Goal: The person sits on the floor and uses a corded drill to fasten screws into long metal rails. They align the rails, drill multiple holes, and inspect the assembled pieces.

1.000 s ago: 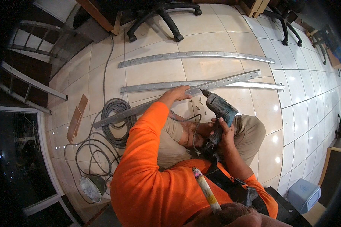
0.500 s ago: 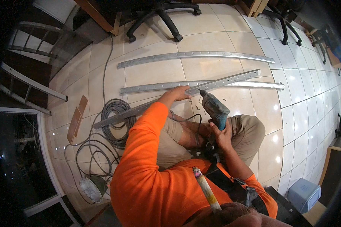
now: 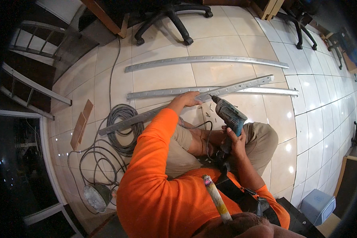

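Observation:
My left hand [image 3: 187,98] is closed on a long metal channel [image 3: 242,85], which slants from the cable coil up to the right. My right hand [image 3: 236,141] grips the handle of a blue-grey power drill [image 3: 228,113]. The drill's bit points up and left, close to the channel's near edge just right of my left hand; whether it touches, I cannot tell. Under the slanted channel lies a second metal channel [image 3: 154,93], and a third channel [image 3: 210,59] rests farther off. Several small screws [image 3: 207,115] are scattered on the tiles beside the drill.
A coil of grey cable [image 3: 121,137] lies left of my legs, with loose loops near a round lamp [image 3: 96,197]. Brown board pieces [image 3: 81,126] lie farther left. Wheeled chair bases [image 3: 170,23] stand at the far side. A blue-grey bin [image 3: 318,206] sits at the lower right.
The drill has shifted slightly right and its body has turned a little, still in my right hand. My left hand stays on the channel.

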### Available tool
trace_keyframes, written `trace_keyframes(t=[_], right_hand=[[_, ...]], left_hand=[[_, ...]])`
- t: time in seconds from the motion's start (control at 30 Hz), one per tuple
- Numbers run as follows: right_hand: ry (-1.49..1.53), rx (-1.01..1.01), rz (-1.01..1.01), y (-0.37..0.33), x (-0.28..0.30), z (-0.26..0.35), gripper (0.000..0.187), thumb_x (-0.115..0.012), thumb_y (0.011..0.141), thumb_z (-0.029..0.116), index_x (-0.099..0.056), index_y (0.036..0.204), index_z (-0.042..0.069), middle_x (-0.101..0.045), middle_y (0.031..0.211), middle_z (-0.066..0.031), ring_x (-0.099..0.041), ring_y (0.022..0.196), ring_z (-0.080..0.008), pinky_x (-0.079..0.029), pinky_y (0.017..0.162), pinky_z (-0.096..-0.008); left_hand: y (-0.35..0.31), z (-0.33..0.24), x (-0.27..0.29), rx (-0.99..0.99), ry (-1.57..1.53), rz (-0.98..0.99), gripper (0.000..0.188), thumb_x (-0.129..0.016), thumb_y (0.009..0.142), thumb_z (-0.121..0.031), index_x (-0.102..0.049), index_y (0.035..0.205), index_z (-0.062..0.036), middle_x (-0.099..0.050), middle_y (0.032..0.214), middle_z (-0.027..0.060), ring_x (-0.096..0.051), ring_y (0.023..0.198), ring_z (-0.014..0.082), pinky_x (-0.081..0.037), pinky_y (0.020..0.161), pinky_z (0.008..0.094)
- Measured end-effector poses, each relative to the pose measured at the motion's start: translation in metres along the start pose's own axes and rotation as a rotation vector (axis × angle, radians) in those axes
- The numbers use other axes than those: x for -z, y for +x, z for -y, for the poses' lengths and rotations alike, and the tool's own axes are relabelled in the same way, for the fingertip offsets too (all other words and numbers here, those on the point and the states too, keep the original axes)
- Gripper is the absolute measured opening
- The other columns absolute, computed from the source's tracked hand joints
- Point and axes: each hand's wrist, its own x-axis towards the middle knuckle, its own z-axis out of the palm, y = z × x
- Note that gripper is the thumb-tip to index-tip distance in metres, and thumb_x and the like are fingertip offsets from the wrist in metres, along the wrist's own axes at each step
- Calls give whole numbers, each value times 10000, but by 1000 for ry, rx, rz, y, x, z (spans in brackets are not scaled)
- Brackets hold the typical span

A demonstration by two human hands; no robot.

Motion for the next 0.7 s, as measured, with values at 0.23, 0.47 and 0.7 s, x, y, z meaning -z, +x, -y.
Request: trace_keyframes(t=[0.23,0.47,0.7], right_hand=[[-18,13,4,-2,-4,5,397,-723,937,173,-562,1258,2,-734,1049,-136,-660,583,-190,-543,502,-319],[-293,152,86,6,1,-7,446,-764,927,143,-573,1302,-4,-728,1105,-109,-685,952,-166,-546,827,-291],[-244,178,88,3,-9,5,419,-770,926,161,-579,1266,7,-722,995,-74,-684,853,-143,-552,742,-288]], left_hand=[[2,-1,3,-11,-1,10,934,-729,883,-587,-387,1560,-44,-441,1569,228,-426,1451,375,-357,1197,432],[11,15,-5,-79,30,-36,906,-793,802,-603,-514,1451,-36,-571,1427,250,-537,1333,404,-436,1117,460],[14,17,-3,-71,-48,16,869,-830,789,-543,-533,1426,-31,-612,1368,249,-578,1279,401,-474,1067,450]])
